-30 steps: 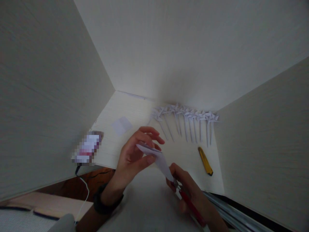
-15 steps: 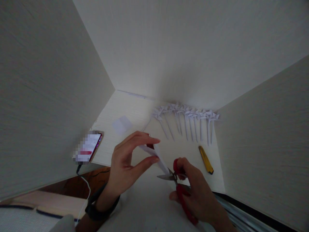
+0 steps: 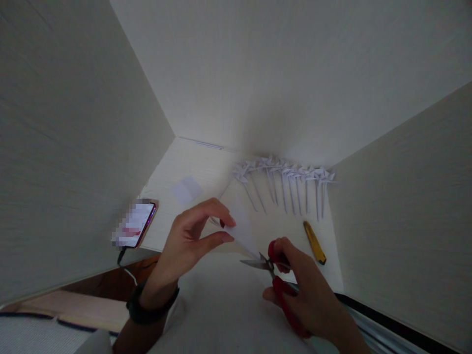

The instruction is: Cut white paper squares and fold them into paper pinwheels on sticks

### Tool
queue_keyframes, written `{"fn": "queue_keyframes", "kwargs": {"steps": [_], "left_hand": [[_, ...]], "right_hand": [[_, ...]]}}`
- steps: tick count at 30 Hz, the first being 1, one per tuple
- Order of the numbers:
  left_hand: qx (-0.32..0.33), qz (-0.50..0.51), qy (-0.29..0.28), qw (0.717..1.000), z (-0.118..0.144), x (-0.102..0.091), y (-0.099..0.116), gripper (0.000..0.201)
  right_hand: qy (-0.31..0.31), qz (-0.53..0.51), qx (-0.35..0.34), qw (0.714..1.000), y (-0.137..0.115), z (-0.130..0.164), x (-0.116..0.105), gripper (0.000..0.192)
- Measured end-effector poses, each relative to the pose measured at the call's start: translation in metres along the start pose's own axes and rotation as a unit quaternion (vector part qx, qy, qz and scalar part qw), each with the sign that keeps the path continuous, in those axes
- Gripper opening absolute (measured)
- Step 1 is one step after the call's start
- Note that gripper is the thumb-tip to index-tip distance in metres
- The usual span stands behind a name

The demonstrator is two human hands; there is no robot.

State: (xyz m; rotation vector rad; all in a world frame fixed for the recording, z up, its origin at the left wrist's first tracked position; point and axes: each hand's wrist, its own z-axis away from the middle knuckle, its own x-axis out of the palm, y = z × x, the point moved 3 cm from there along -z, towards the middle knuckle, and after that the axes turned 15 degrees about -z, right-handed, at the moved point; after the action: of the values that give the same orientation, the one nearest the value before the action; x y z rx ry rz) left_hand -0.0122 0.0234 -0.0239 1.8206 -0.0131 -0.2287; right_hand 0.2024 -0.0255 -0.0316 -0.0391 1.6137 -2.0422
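Right hand (image 3: 309, 300) gripping red-handled scissors (image 3: 275, 273), fingers through loops, blades parted at lower edge of paper. Left hand (image 3: 188, 243) pinching white paper piece (image 3: 241, 227) between thumb and fingertips, holding it up above desk (image 3: 206, 164). Paper looking light, thin, floppy, easily creased; best held near edge, close to cut line, keeping it taut. Beyond: phone (image 3: 138, 223) lying left with cable trailing, yellow utility knife (image 3: 314, 242) lying right, row of folded paper pinwheels (image 3: 283, 179) resting against back wall.

Scissors (image 3: 278, 280): red handles, grey blades. Paper piece (image 3: 241, 228): white. Knife (image 3: 314, 243): yellow, black tip. Pinwheels (image 3: 283, 174): white. Wristband (image 3: 147, 307): black.
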Motion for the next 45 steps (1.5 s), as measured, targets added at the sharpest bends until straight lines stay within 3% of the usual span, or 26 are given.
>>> {"fn": "queue_keyframes", "kwargs": {"steps": [3, 6, 11, 16, 20, 27, 31, 33, 37, 42, 45], "left_hand": [[0.010, -0.035, -0.003, 0.999, -0.003, -0.003, -0.001, 0.007], [-0.021, -0.026, -0.072, 0.997, -0.008, -0.001, -0.002, 0.007], [-0.098, -0.051, -0.180, 0.977, -0.013, 0.003, -0.002, 0.012], [-0.176, -0.025, -0.224, 0.958, -0.013, 0.007, -0.004, 0.009], [-0.170, 0.002, -0.246, 0.954, -0.014, 0.007, -0.005, 0.007], [-0.134, -0.060, -0.255, 0.956, -0.016, 0.003, 0.001, 0.009], [-0.128, -0.063, -0.244, 0.959, -0.017, 0.004, 0.004, 0.009], [-0.134, -0.065, -0.238, 0.960, -0.016, 0.004, 0.004, 0.011], [-0.156, -0.069, -0.242, 0.955, -0.015, 0.003, 0.000, 0.012], [-0.184, -0.028, -0.262, 0.947, -0.015, 0.006, -0.002, 0.008], [-0.206, -0.026, -0.277, 0.938, -0.014, 0.010, 0.001, 0.006]], "right_hand": [[-0.042, -0.074, 0.037, 0.996, 0.004, 0.001, 0.003, 0.036], [-0.120, -0.186, 0.039, 0.974, 0.015, 0.001, 0.009, 0.045], [-0.241, -0.407, 0.042, 0.880, 0.024, 0.001, 0.022, 0.056], [-0.256, -0.506, 0.025, 0.823, 0.025, 0.002, 0.029, 0.053], [-0.262, -0.555, 0.041, 0.788, 0.033, 0.007, 0.035, 0.054], [-0.261, -0.573, 0.051, 0.775, 0.034, 0.010, 0.038, 0.057], [-0.234, -0.541, 0.065, 0.805, 0.019, 0.011, 0.033, 0.055], [-0.219, -0.530, 0.077, 0.816, 0.013, 0.011, 0.030, 0.054], [-0.211, -0.551, 0.064, 0.805, 0.007, 0.012, 0.030, 0.047], [-0.182, -0.556, 0.071, 0.808, 0.021, 0.014, 0.034, 0.046], [-0.200, -0.551, 0.065, 0.808, 0.024, 0.015, 0.035, 0.049]]}}
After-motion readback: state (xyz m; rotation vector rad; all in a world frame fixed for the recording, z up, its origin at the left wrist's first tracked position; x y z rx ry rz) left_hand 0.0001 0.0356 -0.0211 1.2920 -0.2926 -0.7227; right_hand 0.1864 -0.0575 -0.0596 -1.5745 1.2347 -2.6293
